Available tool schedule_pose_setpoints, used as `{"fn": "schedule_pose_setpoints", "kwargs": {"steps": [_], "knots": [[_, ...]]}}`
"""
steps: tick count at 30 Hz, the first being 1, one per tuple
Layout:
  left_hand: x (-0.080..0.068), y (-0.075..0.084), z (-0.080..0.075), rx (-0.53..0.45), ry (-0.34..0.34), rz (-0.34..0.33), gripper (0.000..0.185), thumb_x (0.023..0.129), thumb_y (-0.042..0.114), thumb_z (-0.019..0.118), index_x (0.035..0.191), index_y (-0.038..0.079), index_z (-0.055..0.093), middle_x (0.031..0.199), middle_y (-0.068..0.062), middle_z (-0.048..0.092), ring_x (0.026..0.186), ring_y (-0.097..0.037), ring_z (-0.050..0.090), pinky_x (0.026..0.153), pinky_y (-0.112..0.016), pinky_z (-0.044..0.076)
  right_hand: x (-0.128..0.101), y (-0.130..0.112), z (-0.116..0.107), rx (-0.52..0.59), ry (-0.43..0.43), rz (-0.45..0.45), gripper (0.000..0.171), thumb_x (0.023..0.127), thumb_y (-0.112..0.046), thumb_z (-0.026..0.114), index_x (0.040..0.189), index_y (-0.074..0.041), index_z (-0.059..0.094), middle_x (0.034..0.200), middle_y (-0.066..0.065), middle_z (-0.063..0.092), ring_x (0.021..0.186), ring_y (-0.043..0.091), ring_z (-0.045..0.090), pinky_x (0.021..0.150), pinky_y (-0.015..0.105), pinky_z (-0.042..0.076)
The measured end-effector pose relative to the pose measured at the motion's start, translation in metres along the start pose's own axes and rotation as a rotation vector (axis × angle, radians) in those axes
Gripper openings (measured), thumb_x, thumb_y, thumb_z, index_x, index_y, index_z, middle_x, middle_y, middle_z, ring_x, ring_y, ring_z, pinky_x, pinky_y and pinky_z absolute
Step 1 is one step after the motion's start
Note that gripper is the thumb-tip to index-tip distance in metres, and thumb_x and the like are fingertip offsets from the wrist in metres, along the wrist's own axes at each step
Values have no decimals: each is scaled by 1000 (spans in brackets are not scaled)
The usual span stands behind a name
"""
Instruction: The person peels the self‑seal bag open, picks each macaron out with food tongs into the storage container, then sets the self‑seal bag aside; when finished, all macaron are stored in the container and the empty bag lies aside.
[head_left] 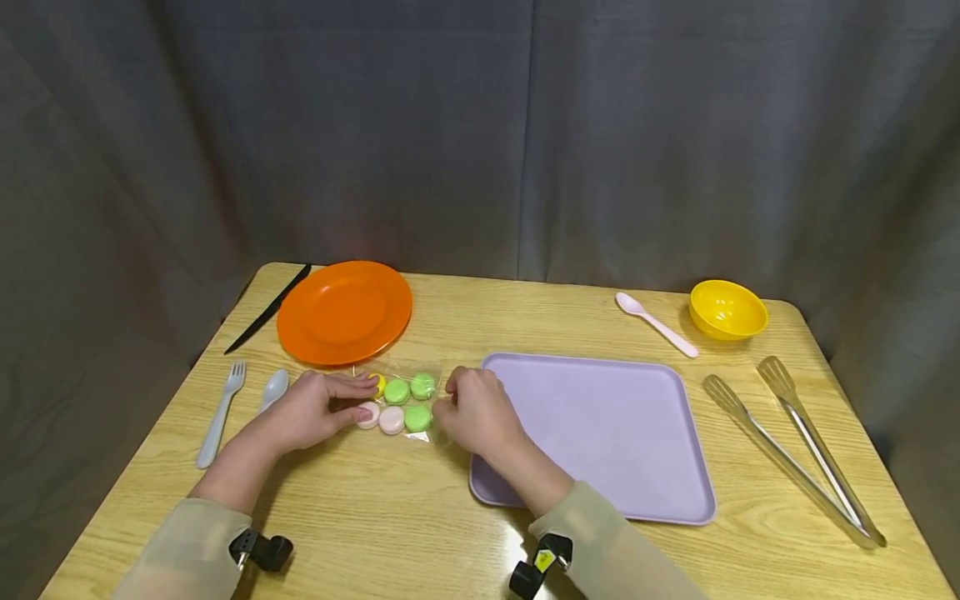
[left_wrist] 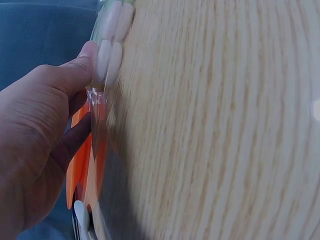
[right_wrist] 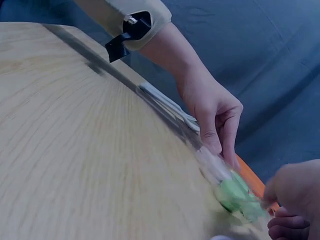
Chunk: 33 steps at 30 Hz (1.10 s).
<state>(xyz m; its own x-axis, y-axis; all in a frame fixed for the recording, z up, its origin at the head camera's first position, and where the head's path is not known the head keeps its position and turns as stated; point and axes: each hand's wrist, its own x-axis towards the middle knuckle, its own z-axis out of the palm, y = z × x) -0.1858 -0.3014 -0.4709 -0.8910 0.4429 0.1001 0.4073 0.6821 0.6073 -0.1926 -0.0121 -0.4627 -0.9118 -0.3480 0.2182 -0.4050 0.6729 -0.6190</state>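
A clear plastic pack of macarons point(head_left: 392, 420) lies on the table between both hands, with green, pale pink and yellow pieces showing through the film. My left hand point(head_left: 313, 408) holds its left end, fingers over the yellow macaron point(head_left: 377, 385) and thumb on a pink one. In the left wrist view the thumb point(left_wrist: 82, 65) presses against the end of the pack. On the opposite side, my right hand point(head_left: 480, 410) pinches the film at the right edge with curled fingers. In the right wrist view the green macarons point(right_wrist: 234, 192) are blurred close to those fingers.
Behind the pack sits an orange plate point(head_left: 345, 312), beside a black knife point(head_left: 267, 309). A fork point(head_left: 222, 414) and a white spoon point(head_left: 275, 387) lie left. Rightward are a purple tray point(head_left: 600, 433), pink spoon point(head_left: 657, 325), yellow bowl point(head_left: 727, 310) and metal tongs point(head_left: 795, 467).
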Motion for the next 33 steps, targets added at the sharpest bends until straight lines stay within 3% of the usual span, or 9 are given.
{"fn": "schedule_pose_setpoints", "kwargs": {"steps": [3, 9, 13, 18, 21, 26, 30, 33], "knots": [[0, 1, 0, 2, -3, -3, 39, 91, 19, 87, 128, 9, 78, 135, -4, 70, 131, -29, 62, 112, -53, 46, 7, -3, 3, 0, -20, -21, 13, 88, -13, 76, 89, -2, 71, 70, -1, 60, 61, 14, 55, 52, 27, 48], [1, 2, 0, 20, -13, 3, 40, 90, 18, 87, 127, 7, 78, 134, -6, 70, 130, -31, 63, 112, -53, 46, 14, -3, 6, -35, -13, -44, 13, 93, -1, 72, 81, -7, 74, 72, -1, 66, 62, 11, 59, 55, 25, 50], [-1, 2, -1, 39, -11, 9, 40, 90, 18, 87, 127, 7, 78, 133, -6, 71, 130, -32, 63, 111, -54, 46, 12, 0, 4, -44, 28, 8, 13, 90, 1, 73, 80, -7, 75, 75, 2, 70, 65, 12, 63, 59, 26, 53], [1, 1, 0, 48, -11, 13, 40, 92, 18, 86, 129, 7, 76, 134, -6, 70, 132, -32, 62, 112, -54, 45, 8, 8, 1, -48, 58, 103, 13, 84, -2, 73, 74, -9, 69, 71, 2, 67, 62, 16, 61, 53, 29, 52], [1, 2, 1, 45, -6, 17, 40, 91, 18, 86, 129, 7, 76, 134, -6, 70, 131, -31, 62, 112, -54, 45, 7, 12, 1, -62, 89, 114, 12, 82, -1, 70, 74, -9, 65, 69, 3, 63, 60, 18, 60, 49, 31, 50], [1, 3, 1, 39, -12, -2, 41, 91, 19, 86, 129, 7, 76, 135, -6, 70, 132, -31, 62, 113, -55, 44, 8, 20, -2, -106, 147, -1, 11, 81, 7, 67, 82, -4, 67, 73, 5, 64, 61, 18, 60, 52, 32, 52], [1, 3, 1, 46, -12, 6, 40, 92, 19, 85, 129, 7, 76, 135, -7, 69, 132, -32, 62, 113, -55, 44, 4, 23, -7, -130, 83, -172, 5, 86, 1, 71, 88, -3, 71, 83, 4, 66, 73, 20, 64, 64, 35, 57], [0, 1, 1, 44, -4, 33, 40, 92, 16, 85, 130, 5, 75, 136, -8, 69, 131, -32, 62, 112, -55, 45, 0, 20, -7, -230, -1, -296, 5, 87, -7, 75, 84, -7, 70, 87, 4, 65, 81, 22, 65, 72, 38, 57]]}}
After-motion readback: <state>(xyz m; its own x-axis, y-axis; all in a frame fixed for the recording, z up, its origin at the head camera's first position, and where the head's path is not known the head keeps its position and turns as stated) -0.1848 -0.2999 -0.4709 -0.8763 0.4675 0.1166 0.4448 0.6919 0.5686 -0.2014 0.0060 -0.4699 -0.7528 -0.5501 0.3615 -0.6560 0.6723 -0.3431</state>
